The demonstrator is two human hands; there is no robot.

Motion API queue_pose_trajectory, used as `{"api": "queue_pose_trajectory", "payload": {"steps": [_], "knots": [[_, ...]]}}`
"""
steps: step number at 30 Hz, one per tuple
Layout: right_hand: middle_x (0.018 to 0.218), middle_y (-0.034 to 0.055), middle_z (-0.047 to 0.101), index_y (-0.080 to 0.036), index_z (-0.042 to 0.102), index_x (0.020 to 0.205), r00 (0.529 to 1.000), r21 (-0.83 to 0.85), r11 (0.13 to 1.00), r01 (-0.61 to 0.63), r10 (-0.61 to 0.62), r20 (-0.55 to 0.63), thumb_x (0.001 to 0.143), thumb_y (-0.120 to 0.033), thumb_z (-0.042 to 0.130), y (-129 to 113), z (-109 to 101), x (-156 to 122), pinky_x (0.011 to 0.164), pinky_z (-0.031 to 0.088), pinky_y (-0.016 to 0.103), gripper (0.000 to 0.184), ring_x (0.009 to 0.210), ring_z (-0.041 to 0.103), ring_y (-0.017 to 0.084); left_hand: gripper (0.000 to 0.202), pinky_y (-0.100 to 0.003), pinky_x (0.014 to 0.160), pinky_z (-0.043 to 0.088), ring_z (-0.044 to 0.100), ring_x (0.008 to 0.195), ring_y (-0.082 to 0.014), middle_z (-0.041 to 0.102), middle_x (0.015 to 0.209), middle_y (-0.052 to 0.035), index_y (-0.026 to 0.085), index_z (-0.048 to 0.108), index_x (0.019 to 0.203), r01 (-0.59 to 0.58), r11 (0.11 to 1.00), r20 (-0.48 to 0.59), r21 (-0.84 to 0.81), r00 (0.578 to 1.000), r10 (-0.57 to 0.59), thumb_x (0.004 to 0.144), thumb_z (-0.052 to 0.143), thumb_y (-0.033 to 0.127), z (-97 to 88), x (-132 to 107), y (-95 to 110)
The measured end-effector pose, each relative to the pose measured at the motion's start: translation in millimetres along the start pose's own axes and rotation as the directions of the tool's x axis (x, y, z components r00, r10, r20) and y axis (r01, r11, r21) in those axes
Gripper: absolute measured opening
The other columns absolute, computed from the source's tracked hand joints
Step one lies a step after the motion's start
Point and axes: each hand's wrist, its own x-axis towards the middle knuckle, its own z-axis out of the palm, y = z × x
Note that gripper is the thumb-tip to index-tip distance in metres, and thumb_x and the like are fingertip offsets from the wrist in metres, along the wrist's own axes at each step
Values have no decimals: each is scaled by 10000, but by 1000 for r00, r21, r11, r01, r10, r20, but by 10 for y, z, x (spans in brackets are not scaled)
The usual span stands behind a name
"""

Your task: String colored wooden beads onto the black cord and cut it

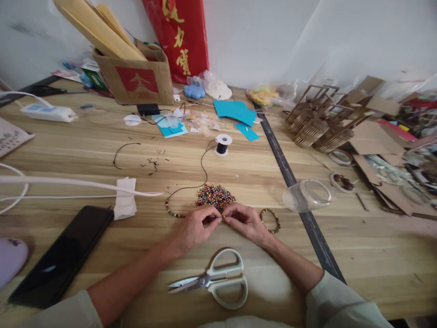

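Both hands meet mid-bench, just near of the bead pile [215, 196]. The left hand [195, 228] has its fingers pinched on the beaded cord [172, 212], which curves off to the left and runs on, bare and black, far to the spool [223, 145]. The right hand [246, 221] has its fingers clenched tip to tip against the left. It probably holds a bead, but that is too small to tell.

The step looks like threading a bead. To do it well:
- Keep the cord end short and stiff between the left fingers.
- Bring the bead hole straight onto it.
- Rest both wrists on the bench [358, 255].
- Keep the strung part flat so the beads don't slide off.
- Don't nudge the pile; it sits touching-close to the knuckles.

Counts:
- 1 bead pile
- 1 beaded cord
- 1 spool
- 1 finished bead bracelet [271, 221], just right of the right hand
- 1 pair of scissors [218, 279], near, between the forearms, blades shut
- 1 clear jar [307, 195] on its side, to the right
- 1 phone [61, 255], near left
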Motion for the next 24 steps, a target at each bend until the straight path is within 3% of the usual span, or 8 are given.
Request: {"api": "queue_pose_trajectory", "payload": {"steps": [5,15,24], "knots": [[817,45,628,-170,641,863,998,-58,996,60,-60,-4,880,-399,616,6,-16,10,691,478,267,231,781,587,160,96,-230,673,472,611,691,-146,677,727,-20,170,642,745,-8,1000,8,-7,1000,8,805,576,136,1,2,-5],[775,28,598,-164,612,869,1000,-23,1000,-1,1,-22,859,-413,642,9,-12,-4,619,448,236,251,707,550,138,107,-237,685,481,631,706,-150,699,751,-33,158,663,786,-60,998,22,4,998,60,821,567,127,-18,2,-17],[748,25,587,-170,607,820,999,10,999,44,-44,-19,866,-382,639,31,-19,0,639,439,247,219,723,544,148,105,-232,665,478,627,689,-146,686,730,-30,152,666,781,-42,999,9,2,999,42,821,571,132,-16,0,2]]}}
